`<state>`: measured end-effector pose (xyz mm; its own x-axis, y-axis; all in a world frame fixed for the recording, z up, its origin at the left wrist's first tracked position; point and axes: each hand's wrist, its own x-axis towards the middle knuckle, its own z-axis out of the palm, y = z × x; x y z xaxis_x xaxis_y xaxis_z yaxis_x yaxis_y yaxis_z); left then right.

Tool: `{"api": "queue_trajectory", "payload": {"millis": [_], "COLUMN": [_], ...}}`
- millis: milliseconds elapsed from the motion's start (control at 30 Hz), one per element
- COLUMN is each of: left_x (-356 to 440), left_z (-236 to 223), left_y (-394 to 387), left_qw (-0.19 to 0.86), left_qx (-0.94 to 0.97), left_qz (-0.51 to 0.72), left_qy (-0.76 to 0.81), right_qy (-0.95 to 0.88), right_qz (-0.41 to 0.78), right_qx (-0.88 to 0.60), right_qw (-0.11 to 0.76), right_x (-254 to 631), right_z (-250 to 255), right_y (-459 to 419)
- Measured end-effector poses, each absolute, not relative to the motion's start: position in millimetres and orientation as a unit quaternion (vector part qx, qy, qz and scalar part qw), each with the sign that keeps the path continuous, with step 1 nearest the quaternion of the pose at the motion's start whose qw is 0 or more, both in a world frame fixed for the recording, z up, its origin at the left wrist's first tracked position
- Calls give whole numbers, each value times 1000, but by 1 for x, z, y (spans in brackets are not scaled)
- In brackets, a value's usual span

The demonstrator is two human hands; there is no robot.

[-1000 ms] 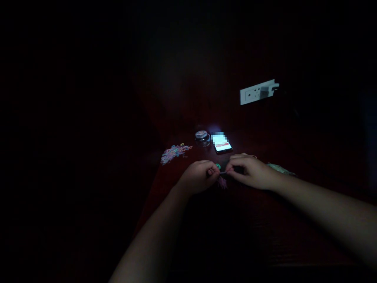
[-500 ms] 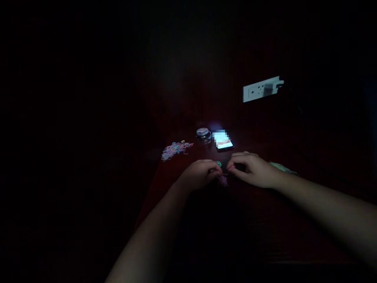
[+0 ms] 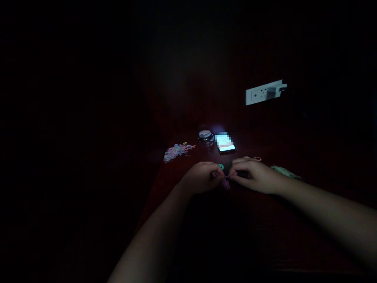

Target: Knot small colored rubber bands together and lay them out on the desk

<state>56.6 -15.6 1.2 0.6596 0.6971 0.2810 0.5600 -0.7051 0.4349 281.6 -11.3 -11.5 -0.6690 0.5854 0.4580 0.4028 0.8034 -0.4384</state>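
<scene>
Between my fingertips is a bunch of thin purple rubber bands [image 3: 225, 184], its loose ends hanging downward. My left hand [image 3: 200, 177] is closed in a pinch on the bunch's left side. From the other side, my right hand [image 3: 255, 173] pinches a strand of it, and a short purple stretch spans the two hands. Just behind the fingers lies a small green ring [image 3: 221, 167], partly covered by the left hand. An orange-pink ring [image 3: 257, 158] shows past my right knuckles. Dim light hides how the strands are joined.
A heap of colourful rubber bands [image 3: 177, 151] lies at the table's left. Behind the hands are a round lidded jar [image 3: 206, 137] and a lit phone [image 3: 227, 147]. A pale green crumpled item [image 3: 284, 171] rests beyond my right wrist. A wall socket [image 3: 263, 93] holds a plug.
My right hand's fingertips have come closer to the left's, and a purple strand now spans them. The orange-pink ring has come into sight behind my right hand. The whole view has shifted slightly.
</scene>
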Motion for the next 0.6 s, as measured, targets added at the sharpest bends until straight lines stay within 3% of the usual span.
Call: {"api": "queue_trajectory", "payload": {"millis": [600], "left_x": [52], "left_z": [-9], "left_y": [-7], "left_qw": [144], "left_qx": [905], "left_qz": [217], "left_qy": [337], "right_qy": [-897], "right_qz": [139], "right_qx": [-294], "right_qw": [300], "right_x": [284], "right_z": [-13], "right_y": [-8]}}
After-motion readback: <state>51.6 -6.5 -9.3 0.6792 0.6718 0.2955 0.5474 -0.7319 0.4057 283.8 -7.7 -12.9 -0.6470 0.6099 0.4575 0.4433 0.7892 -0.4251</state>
